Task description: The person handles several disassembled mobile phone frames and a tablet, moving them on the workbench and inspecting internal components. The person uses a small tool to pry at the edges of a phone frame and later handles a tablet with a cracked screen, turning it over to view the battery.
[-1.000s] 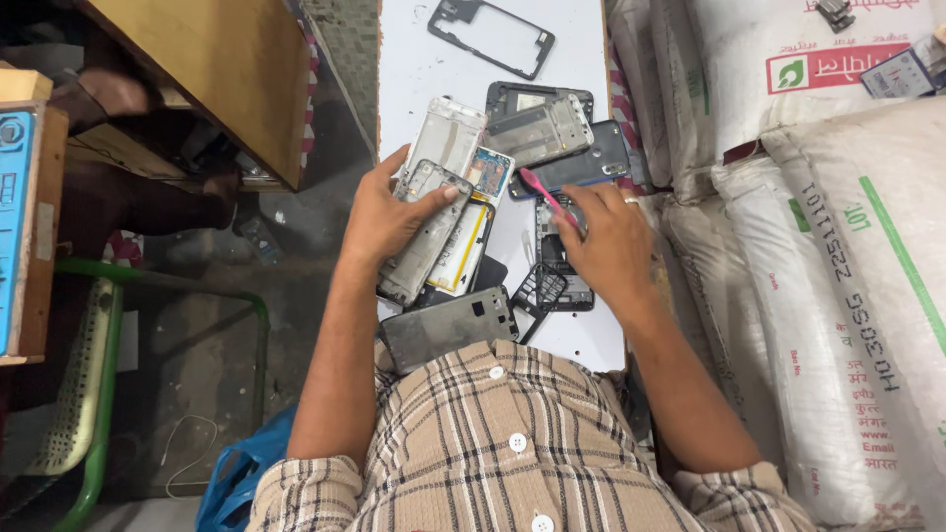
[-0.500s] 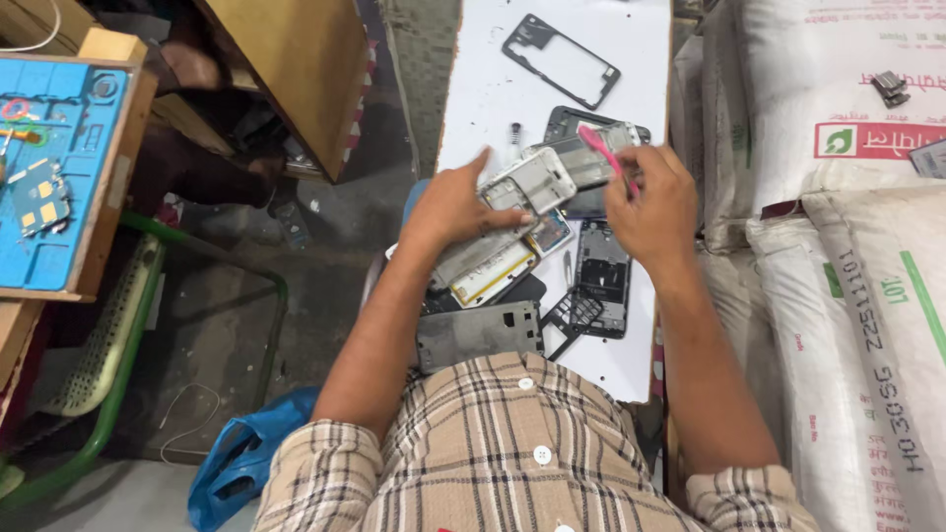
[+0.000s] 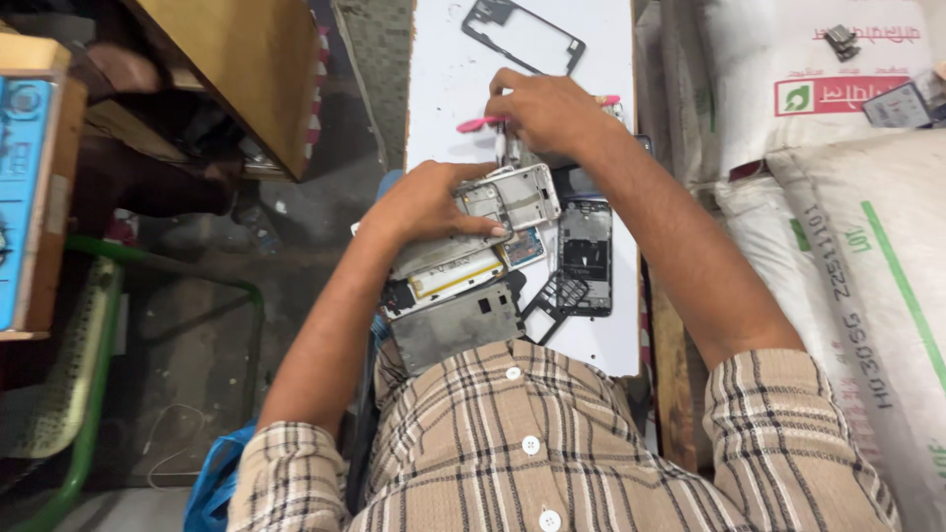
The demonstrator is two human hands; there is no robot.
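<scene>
**Operator:** Two hands busy, both mine. My left hand is curled over a silver phone frame, thumb lying along its lower edge, pinning it on top of the opened phone with the yellow battery. My right hand is just above it, closed around a pink tool whose end sticks out to the left of the fist.

**Partner:** Where is the tip working?

**Operator:** I cannot tell; my fingers hide it. It seems to meet the top edge of the frame, just beyond my left fingertips.

**Partner:** Advice?

**Operator:** I judge the frame should stay flat, so I press with the left thumb and keep the tool shallow, levering gently. Loose parts crowd the white board: a dark phone body under my right wrist, a grey back cover near my shirt, a black frame beyond my right hand. I should avoid sweeping them.
</scene>
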